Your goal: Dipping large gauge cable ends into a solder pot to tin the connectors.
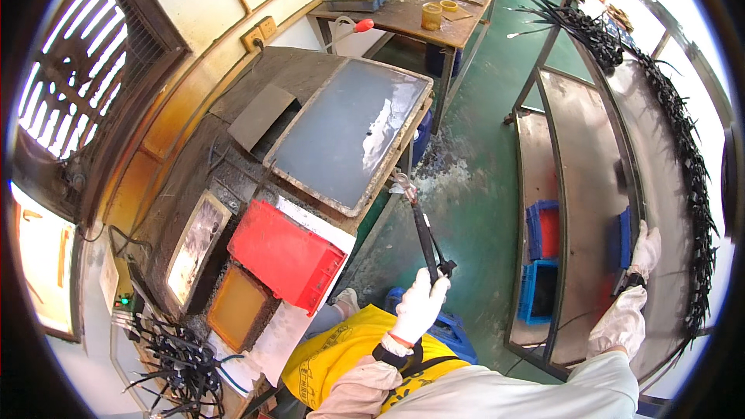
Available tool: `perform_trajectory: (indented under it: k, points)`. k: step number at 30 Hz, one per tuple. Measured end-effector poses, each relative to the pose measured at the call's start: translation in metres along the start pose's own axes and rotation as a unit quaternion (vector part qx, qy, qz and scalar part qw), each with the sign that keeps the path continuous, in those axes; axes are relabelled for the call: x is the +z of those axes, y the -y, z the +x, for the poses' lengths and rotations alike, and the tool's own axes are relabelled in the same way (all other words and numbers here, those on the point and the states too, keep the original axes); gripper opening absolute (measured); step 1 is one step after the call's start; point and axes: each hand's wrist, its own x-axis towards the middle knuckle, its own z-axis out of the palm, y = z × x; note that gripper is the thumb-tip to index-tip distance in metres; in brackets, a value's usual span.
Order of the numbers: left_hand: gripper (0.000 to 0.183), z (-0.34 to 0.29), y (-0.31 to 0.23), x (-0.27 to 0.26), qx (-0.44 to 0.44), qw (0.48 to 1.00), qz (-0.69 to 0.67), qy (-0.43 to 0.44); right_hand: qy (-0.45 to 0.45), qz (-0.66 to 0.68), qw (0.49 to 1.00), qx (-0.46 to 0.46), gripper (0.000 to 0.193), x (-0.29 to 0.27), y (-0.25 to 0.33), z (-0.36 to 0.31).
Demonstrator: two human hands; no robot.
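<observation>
My left hand, in a white glove, is closed around a long black piece with a silver metal head. Two black handles or strands run back from that head; which they are, I cannot tell. The piece points away from me, over the floor between the workbench and the rack. At the right, my right hand, also gloved in white, is on the edge rail of a metal rack, seemingly gripping it. Black cables with thin ends lie along that rack's far right side.
On the left workbench are a large grey-topped tray, a red bin, a shiny rectangular pot, an amber pan and a black cable bundle. Blue bins sit inside the rack. A wooden table stands behind.
</observation>
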Motion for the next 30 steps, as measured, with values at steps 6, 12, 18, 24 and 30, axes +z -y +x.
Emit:
perform_trajectory:
  k: [6,12,18,24,30]
  points:
    - [0.021,-0.008,-0.017,-0.016,0.001,1.0,-0.008,0.012,-0.003,0.005,1.0,-0.026,0.051,-0.03,0.047,-0.044]
    - [0.022,-0.013,-0.023,-0.026,0.036,0.998,-0.051,0.024,-0.016,0.001,1.0,-0.026,0.044,-0.045,0.078,-0.079]
    - [0.018,-0.027,-0.044,-0.042,0.03,0.992,-0.118,0.031,-0.062,-0.017,0.995,-0.07,0.041,-0.056,0.103,-0.109]
    - [0.016,-0.039,-0.05,-0.06,0.059,0.988,-0.133,0.052,-0.095,-0.052,0.99,-0.088,0.024,-0.078,0.133,-0.139]
    - [0.017,-0.051,-0.061,-0.074,0.07,0.989,-0.127,0.027,0.253,0.338,0.787,-0.451,0.054,-0.061,0.22,-0.251]
